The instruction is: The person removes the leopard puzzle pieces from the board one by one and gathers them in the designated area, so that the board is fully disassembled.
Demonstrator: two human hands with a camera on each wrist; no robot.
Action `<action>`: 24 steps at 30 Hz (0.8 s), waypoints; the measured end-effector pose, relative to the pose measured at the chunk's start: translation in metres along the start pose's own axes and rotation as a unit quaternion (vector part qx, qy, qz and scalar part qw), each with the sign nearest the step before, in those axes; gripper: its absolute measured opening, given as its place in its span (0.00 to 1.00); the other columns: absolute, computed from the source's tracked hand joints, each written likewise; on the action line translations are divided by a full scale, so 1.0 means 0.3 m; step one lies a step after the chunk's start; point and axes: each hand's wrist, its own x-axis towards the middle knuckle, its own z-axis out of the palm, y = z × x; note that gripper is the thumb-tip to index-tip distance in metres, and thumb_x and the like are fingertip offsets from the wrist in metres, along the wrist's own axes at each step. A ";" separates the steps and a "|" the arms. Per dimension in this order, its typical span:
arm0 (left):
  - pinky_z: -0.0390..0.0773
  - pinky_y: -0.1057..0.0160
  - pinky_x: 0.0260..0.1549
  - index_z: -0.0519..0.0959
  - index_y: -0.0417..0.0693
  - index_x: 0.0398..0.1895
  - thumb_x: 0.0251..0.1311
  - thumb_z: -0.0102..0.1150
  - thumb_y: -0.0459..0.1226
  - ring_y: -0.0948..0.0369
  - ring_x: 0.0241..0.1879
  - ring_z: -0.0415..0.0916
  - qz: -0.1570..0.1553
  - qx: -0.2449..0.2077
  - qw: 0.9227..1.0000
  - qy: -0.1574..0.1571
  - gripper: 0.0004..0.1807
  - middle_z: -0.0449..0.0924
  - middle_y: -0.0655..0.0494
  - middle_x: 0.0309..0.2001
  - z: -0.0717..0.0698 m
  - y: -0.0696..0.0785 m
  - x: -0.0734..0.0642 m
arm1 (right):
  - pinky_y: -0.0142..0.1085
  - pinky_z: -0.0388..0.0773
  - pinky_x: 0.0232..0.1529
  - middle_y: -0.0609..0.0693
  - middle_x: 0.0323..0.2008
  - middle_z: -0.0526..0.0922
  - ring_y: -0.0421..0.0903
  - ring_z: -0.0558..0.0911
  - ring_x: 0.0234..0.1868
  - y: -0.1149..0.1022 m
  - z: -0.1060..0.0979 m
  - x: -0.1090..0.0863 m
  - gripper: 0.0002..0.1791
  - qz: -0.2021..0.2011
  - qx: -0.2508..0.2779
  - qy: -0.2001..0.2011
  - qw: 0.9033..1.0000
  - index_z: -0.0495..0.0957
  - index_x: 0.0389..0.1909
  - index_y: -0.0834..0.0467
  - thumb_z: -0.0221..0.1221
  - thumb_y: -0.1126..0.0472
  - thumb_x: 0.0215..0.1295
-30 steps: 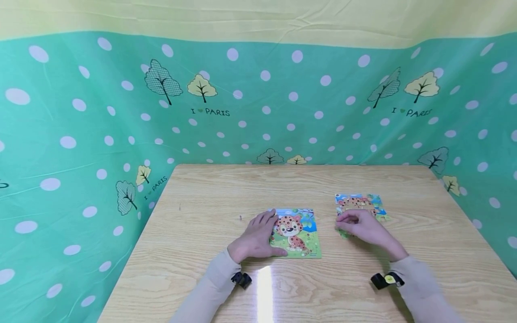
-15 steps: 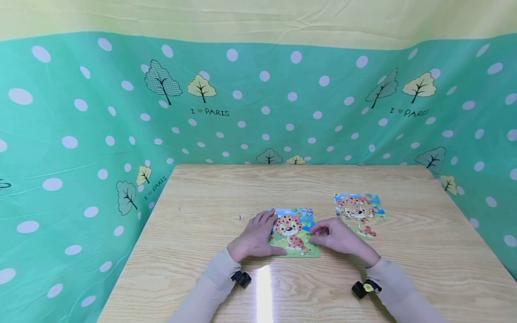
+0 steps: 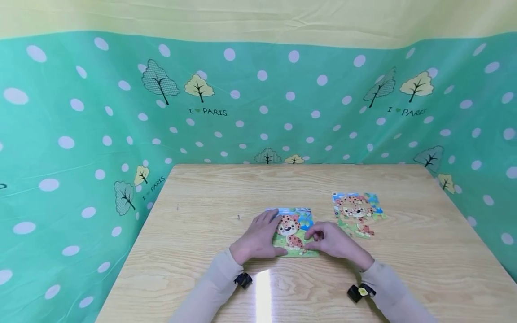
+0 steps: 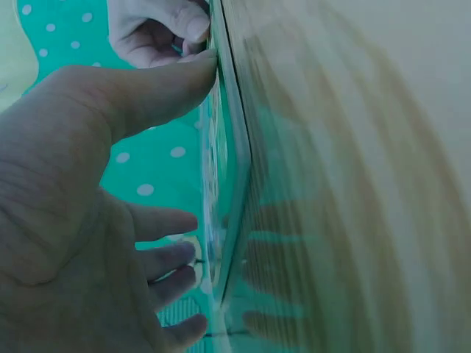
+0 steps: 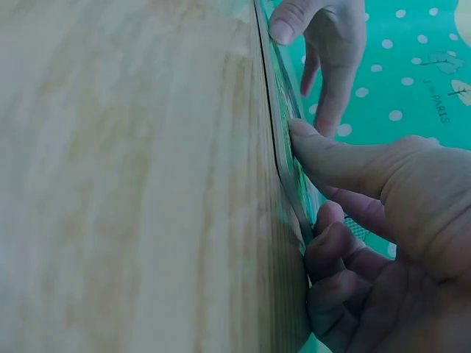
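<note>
A square jigsaw board point(image 3: 296, 222) printed with a spotted leopard cub lies flat near the middle of the table. My left hand point(image 3: 258, 235) rests along its left side, fingers straight at the far part and thumb at the near edge. Over the board's lower right part is my right hand point(image 3: 333, 240), thumb and forefinger bent down to its surface. In the right wrist view the right thumb point(image 5: 313, 143) touches the board and the other fingers are curled. Whether a piece lies between thumb and forefinger is hidden. Beside it lie joined jigsaw pieces point(image 3: 355, 208) showing the same cub.
The wooden table point(image 3: 210, 188) has a bright glare strip near its front. A separate lower group of pieces point(image 3: 364, 229) lies just below the upper group, with gaps. A green dotted curtain point(image 3: 242, 112) hangs behind and at both sides.
My right hand has moved left from the loose pieces onto the board, uncovering those pieces, and its thumb and forefinger have spread a little. The left hand has barely moved.
</note>
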 end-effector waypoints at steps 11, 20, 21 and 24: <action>0.54 0.43 0.84 0.60 0.44 0.84 0.61 0.70 0.64 0.49 0.85 0.53 0.014 0.023 1.000 -0.009 0.57 0.54 0.48 0.86 0.010 0.011 0.025 | 0.30 0.70 0.28 0.43 0.29 0.75 0.36 0.70 0.28 -0.039 -0.002 -0.004 0.14 -0.005 -0.013 -0.017 1.000 0.88 0.51 0.52 0.73 0.54 0.66; 0.53 0.44 0.84 0.60 0.45 0.84 0.61 0.71 0.63 0.49 0.85 0.53 0.016 0.009 1.000 -0.013 0.56 0.54 0.49 0.86 0.021 0.011 0.034 | 0.29 0.69 0.28 0.45 0.29 0.76 0.35 0.69 0.27 -0.046 -0.011 -0.013 0.29 -0.005 -0.022 -0.044 0.999 0.84 0.60 0.58 0.77 0.50 0.61; 0.53 0.44 0.84 0.60 0.45 0.84 0.61 0.71 0.63 0.49 0.85 0.53 0.016 0.008 1.000 -0.013 0.56 0.54 0.49 0.86 0.022 0.011 0.035 | 0.29 0.69 0.28 0.46 0.29 0.75 0.35 0.69 0.27 -0.047 -0.014 -0.013 0.30 0.000 -0.018 -0.045 0.999 0.83 0.60 0.59 0.77 0.50 0.61; 0.53 0.44 0.85 0.60 0.45 0.84 0.61 0.71 0.63 0.49 0.85 0.52 0.014 0.009 1.000 -0.014 0.56 0.54 0.49 0.86 0.025 0.010 0.036 | 0.29 0.68 0.28 0.46 0.28 0.75 0.35 0.69 0.26 -0.048 -0.017 -0.012 0.28 0.012 -0.011 -0.048 0.999 0.84 0.57 0.58 0.78 0.51 0.60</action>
